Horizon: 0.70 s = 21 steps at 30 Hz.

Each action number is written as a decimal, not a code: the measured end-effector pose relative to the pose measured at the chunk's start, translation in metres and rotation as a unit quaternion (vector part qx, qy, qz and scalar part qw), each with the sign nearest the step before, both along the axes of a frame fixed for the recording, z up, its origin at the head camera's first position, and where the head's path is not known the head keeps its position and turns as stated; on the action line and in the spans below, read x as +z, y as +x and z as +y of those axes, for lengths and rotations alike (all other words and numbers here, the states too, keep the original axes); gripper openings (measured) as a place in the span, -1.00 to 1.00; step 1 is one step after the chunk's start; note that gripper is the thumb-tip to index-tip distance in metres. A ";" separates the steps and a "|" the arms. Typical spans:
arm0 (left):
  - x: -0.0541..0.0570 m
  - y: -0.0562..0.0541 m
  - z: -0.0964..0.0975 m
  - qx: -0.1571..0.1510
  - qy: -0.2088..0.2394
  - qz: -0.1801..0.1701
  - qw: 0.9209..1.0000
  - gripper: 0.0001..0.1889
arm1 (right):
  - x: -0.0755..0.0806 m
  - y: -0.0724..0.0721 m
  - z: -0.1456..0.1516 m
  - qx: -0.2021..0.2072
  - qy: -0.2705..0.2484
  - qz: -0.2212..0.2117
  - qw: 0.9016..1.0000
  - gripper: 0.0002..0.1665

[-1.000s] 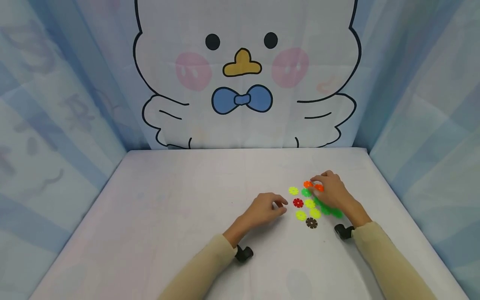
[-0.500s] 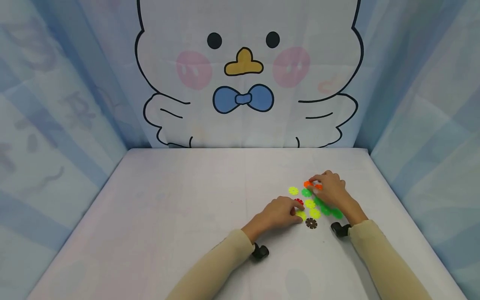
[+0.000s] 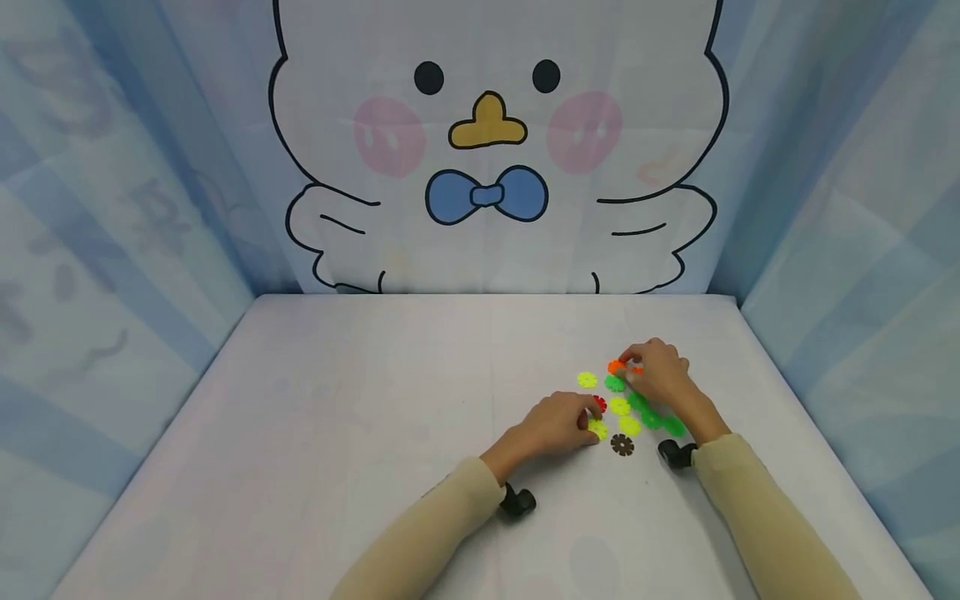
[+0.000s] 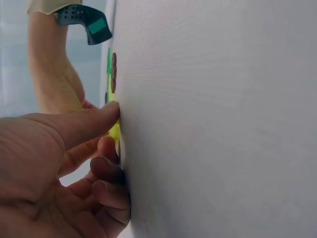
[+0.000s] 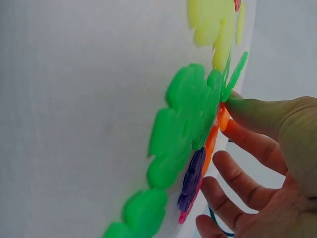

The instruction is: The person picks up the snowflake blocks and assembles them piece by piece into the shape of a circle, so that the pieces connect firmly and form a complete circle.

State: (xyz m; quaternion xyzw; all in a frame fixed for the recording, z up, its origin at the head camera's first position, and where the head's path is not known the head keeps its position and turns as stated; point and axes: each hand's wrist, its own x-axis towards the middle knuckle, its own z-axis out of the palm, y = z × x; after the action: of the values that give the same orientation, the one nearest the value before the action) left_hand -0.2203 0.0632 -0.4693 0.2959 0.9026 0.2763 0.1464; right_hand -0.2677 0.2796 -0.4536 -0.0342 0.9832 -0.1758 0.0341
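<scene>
In the head view, my left hand pinches a yellow snowflake building disc between thumb and index finger, low at the tabletop. The left wrist view shows that yellow disc partly hidden by the fingers. My right hand pinches an orange disc at the back of the cluster. Seen from the right wrist, the orange disc lies between thumb and index finger, and a green disc stands tilted against the thumb. A red disc is half covered by the left fingers.
Several green discs, yellow discs and a brown disc lie between the hands. A purple disc sits beneath the right hand. The white table ends at a printed curtain.
My left hand moved right to the yellow disc, then slid it slightly left. My right hand stays by the orange discs; the green disc near its thumb has shifted slightly.
</scene>
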 end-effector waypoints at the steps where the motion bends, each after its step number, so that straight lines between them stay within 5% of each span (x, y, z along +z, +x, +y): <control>1: 0.000 0.000 0.000 0.003 0.001 -0.003 1.000 -0.68 | 0.000 0.000 0.000 0.001 -0.002 0.004 1.000 -0.60; 11: -0.004 0.002 -0.013 0.014 0.072 -0.011 0.997 -0.85 | -0.005 0.002 0.004 0.004 -0.028 0.039 0.999 -0.69; 21: -0.001 -0.004 -0.046 0.033 0.142 -0.073 0.987 -0.90 | 0.004 0.013 -0.005 0.007 -0.055 0.054 0.997 -0.83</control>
State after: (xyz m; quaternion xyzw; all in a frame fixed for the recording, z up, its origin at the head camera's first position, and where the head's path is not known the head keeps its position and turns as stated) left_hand -0.2241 0.0167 -0.4701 0.2625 0.8503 0.4276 0.1590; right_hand -0.2544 0.2741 -0.4496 -0.0527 0.9722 -0.2275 -0.0198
